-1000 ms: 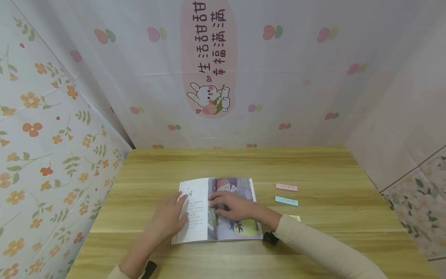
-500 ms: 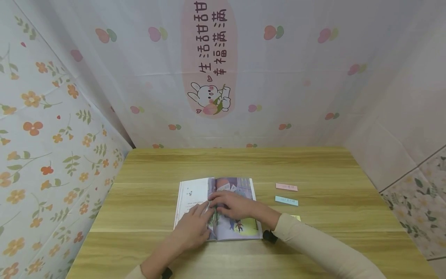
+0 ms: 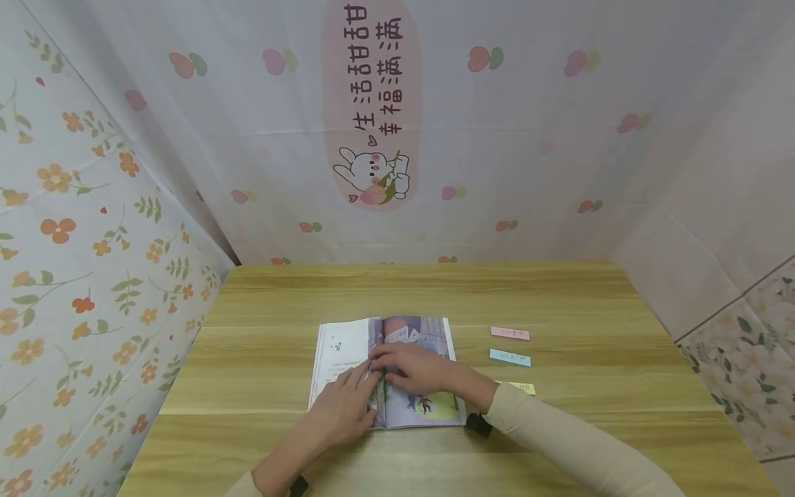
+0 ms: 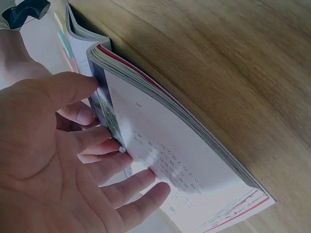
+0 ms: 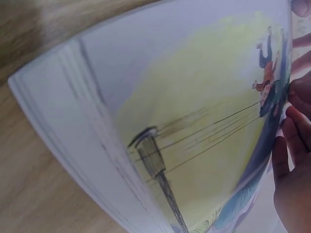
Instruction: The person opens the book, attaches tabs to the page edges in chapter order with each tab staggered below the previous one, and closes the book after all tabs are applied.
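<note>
Left hand (image 3: 345, 407) now lies flat at the book's (image 3: 348, 345) gutter, moved in from the left page; right hand (image 3: 415, 367) stays flat beside it. Book mid wood table (image 3: 559, 297); floral cloth walls (image 3: 93, 228).

The left hand (image 3: 348, 408) now lies further right on the book (image 3: 348, 345), off the outer edge of its white page, with fingers (image 3: 363, 376) reaching the fold beside the right hand (image 3: 416, 368).
</note>
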`<control>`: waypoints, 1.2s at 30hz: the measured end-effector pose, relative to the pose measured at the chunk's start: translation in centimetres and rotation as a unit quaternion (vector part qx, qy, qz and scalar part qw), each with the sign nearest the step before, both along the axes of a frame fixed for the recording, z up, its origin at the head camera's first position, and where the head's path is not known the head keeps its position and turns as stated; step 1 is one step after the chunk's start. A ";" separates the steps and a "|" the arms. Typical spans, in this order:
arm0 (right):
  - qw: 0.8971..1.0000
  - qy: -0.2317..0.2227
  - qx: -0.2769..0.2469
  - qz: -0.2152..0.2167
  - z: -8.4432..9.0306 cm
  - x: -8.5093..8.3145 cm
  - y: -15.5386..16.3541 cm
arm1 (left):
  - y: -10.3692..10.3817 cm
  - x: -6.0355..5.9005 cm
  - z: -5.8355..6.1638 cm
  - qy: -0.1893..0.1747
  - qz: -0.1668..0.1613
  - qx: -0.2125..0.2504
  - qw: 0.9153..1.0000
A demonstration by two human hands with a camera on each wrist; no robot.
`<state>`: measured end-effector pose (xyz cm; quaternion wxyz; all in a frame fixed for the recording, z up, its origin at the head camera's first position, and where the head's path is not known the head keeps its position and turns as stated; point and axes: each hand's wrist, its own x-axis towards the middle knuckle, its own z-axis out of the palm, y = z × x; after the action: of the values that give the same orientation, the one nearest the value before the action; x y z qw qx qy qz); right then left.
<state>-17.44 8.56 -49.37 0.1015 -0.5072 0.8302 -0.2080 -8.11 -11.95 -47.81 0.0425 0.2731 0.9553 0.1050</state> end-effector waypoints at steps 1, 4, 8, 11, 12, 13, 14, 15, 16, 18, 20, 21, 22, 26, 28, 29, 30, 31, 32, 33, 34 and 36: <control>1.000 -0.002 -0.002 0.001 0.0 0.0 0.0 | 0.0 0.0 0.0 0.001 0.000 0.004 1.000; 1.000 -0.005 -0.010 0.005 0.0 0.0 0.2 | 0.1 0.0 -0.1 0.000 0.001 0.014 1.000; 0.999 -0.023 -0.022 0.004 0.2 0.2 0.5 | 0.3 0.0 -0.2 -0.004 0.003 0.019 1.000; 0.999 -0.041 -0.028 -0.004 0.5 0.3 0.9 | 0.4 0.0 -0.4 0.000 0.001 0.021 1.000; 0.999 -0.045 -0.031 -0.006 0.5 0.4 1.0 | 0.4 0.0 -0.5 0.003 0.000 0.021 1.000; 0.998 -0.047 -0.033 -0.009 0.6 0.4 1.1 | 0.4 -0.1 -0.5 0.004 -0.002 0.022 1.000; 0.998 -0.049 -0.034 -0.011 0.6 0.4 1.2 | 0.4 -0.1 -0.6 0.006 -0.003 0.023 1.000; 0.998 -0.053 -0.036 -0.013 0.7 0.4 1.3 | 0.4 -0.1 -0.6 0.006 -0.005 0.023 1.000; 0.998 -0.054 -0.038 -0.015 0.7 0.3 1.4 | 0.5 -0.1 -0.6 0.006 -0.006 0.023 1.000; 0.997 -0.058 -0.040 -0.015 0.7 0.3 1.6 | 0.5 -0.2 -0.5 0.003 -0.006 0.021 1.000; 0.998 -0.055 -0.038 -0.015 0.7 0.2 1.8 | 0.5 -0.2 -0.4 0.000 -0.004 0.020 1.000; 0.998 -0.055 -0.037 -0.016 0.7 0.2 1.9 | 0.5 -0.3 -0.4 -0.001 -0.004 0.020 1.000; 0.998 -0.052 -0.037 -0.016 0.8 0.1 1.9 | 0.5 -0.3 -0.3 -0.002 -0.003 0.021 1.000; 0.998 -0.047 -0.031 -0.024 0.8 0.1 2.3 | 0.6 -0.4 -0.2 -0.004 -0.004 0.020 1.000; 0.998 -0.051 -0.028 -0.031 0.7 0.0 2.5 | 0.6 -0.5 -0.2 0.001 -0.007 0.018 1.000; 0.998 -0.053 -0.024 -0.035 0.6 0.0 2.6 | 0.6 -0.6 -0.2 0.006 -0.008 0.015 1.000; 0.998 -0.054 -0.022 -0.038 0.6 -0.1 2.7 | 0.7 -0.7 -0.2 0.010 -0.009 0.013 1.000; 0.997 -0.056 -0.023 -0.040 0.6 -0.1 2.8 | 0.8 -0.8 -0.2 0.016 -0.010 0.011 1.000; 0.997 -0.059 -0.023 -0.042 0.5 -0.2 2.9 | 0.8 -0.9 -0.2 0.019 -0.011 0.008 1.000; 0.997 -0.061 -0.024 -0.044 0.5 -0.2 3.0 | 0.9 -1.1 -0.2 0.022 -0.012 0.007 1.000; 0.997 -0.058 -0.026 -0.045 0.5 -0.3 3.2 | 1.0 -1.2 -0.2 0.022 -0.011 0.006 1.000; 0.996 -0.059 -0.033 -0.049 0.4 -0.5 3.5 | 1.1 -1.4 -0.2 0.016 -0.010 0.009 1.000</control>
<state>-17.93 12.04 -48.99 0.1236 -0.4558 0.8392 -0.2697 -9.46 -10.82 -48.03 0.0256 0.2846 0.9521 0.1089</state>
